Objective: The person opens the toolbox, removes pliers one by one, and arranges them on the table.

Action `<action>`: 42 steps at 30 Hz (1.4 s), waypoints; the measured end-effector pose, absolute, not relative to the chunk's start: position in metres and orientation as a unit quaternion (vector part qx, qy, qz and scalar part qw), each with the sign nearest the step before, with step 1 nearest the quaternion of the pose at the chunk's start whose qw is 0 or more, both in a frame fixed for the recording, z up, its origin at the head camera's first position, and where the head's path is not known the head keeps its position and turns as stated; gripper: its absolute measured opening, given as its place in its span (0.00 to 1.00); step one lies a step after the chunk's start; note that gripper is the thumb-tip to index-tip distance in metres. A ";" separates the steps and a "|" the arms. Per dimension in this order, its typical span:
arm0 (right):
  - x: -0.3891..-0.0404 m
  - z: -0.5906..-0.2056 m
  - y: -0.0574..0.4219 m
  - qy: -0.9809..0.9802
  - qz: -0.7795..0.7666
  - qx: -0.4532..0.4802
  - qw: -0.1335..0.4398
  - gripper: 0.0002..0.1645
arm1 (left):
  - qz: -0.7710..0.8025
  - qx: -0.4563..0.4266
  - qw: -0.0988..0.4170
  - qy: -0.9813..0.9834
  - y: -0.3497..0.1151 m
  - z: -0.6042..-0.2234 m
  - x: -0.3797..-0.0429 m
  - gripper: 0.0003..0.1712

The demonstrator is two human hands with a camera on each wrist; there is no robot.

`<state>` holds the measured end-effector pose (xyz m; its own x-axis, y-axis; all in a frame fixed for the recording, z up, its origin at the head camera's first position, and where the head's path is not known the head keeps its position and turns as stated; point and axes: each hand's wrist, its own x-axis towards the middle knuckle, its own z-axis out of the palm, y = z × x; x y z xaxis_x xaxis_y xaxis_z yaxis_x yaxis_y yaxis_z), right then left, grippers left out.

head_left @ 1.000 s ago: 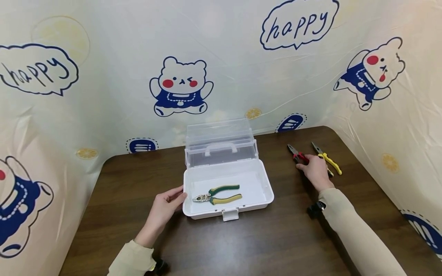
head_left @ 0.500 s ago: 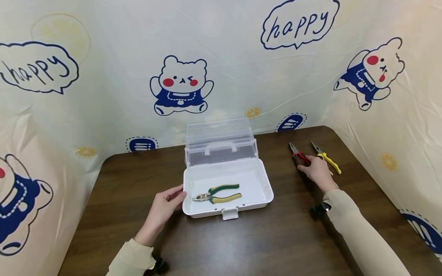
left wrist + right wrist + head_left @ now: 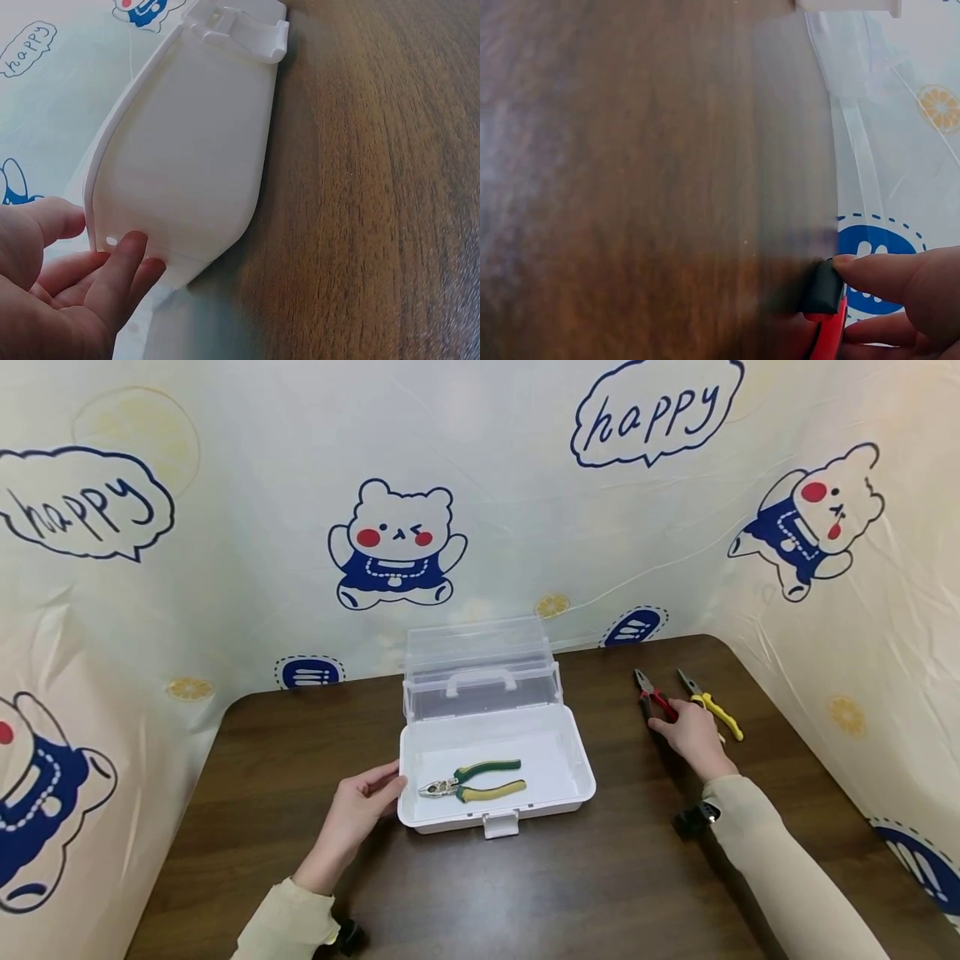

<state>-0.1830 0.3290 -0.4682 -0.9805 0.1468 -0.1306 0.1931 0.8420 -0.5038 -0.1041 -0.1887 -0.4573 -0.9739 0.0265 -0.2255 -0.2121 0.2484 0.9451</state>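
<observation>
My left hand [image 3: 360, 806] grips the left end of a white toolbox [image 3: 495, 828], thumb at its rim and fingers against the outer wall, as the left wrist view shows. Inside the box lies a pair of combination pliers [image 3: 474, 781] with green and yellow handles, jaws pointing left. My right hand [image 3: 692, 733] holds red-and-black long-nose pliers [image 3: 652, 696] at the handles, their tips pointing away from me. In the right wrist view the thumb [image 3: 885, 276] presses a black handle end [image 3: 823, 289]; fingers partly show by the red part.
The toolbox's clear lid [image 3: 480, 647] stands raised at the back, with a carrying handle [image 3: 482, 680]. Just right of my right hand lie yellow-handled long-nose pliers [image 3: 720, 714], partly covered by it. A printed cloth [image 3: 510, 510] hangs behind the brown table [image 3: 292, 752].
My right hand has shifted slightly to the right, and the red-and-black pliers have moved right and turned a little with it. The left hand stays on the toolbox.
</observation>
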 end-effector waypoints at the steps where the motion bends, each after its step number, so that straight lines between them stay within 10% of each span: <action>1: -0.183 -0.468 0.329 0.959 -0.267 0.089 0.043 0.40 | 0.611 -0.059 0.098 0.784 -0.189 -0.457 -0.104 0.25; 23: -0.172 -0.472 0.334 0.957 -0.277 0.008 -0.081 0.26 | 0.602 -0.064 0.100 0.790 -0.190 -0.456 -0.104 0.25; 42: -0.154 -0.415 0.289 0.943 -0.320 -0.089 -0.013 0.26 | 0.597 -0.065 0.101 0.793 -0.188 -0.455 -0.104 0.25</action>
<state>-0.1543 0.2885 -0.4147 -0.9839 -0.1593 0.0810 -0.1757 0.7791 -0.6018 -0.1042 -0.1883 -0.4553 -0.9714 0.0173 -0.2368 -0.2228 0.2790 0.9341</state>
